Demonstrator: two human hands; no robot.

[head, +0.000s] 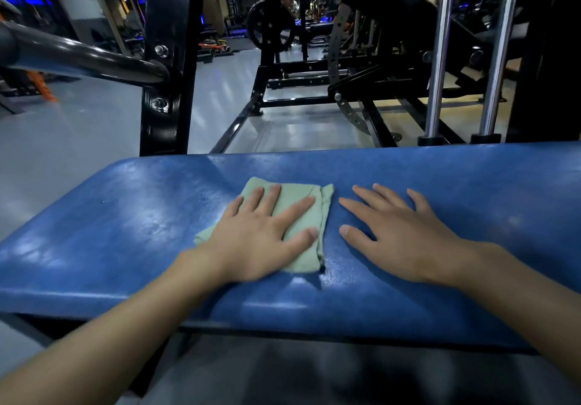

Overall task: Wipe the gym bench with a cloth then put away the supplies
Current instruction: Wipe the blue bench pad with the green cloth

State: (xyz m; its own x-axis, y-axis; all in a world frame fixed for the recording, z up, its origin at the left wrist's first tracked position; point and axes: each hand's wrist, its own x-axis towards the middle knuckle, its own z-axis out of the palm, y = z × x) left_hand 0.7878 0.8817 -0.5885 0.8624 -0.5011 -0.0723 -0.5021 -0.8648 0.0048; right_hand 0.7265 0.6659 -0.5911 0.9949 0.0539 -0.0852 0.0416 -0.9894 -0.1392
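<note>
Item 1: green cloth [309,213], flat beneath outspread left hand [261,241] on blue bench [125,231]; right hand [399,241] flat just beside, holding nothing.

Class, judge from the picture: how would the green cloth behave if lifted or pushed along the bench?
The green cloth lies folded in soft layers, so it would probably droop when lifted. Pressed flat under the left hand, it likely slides on the glossy blue bench.

Left hand [257,241] flat on cloth [301,213] — blue bench [125,231]
</note>
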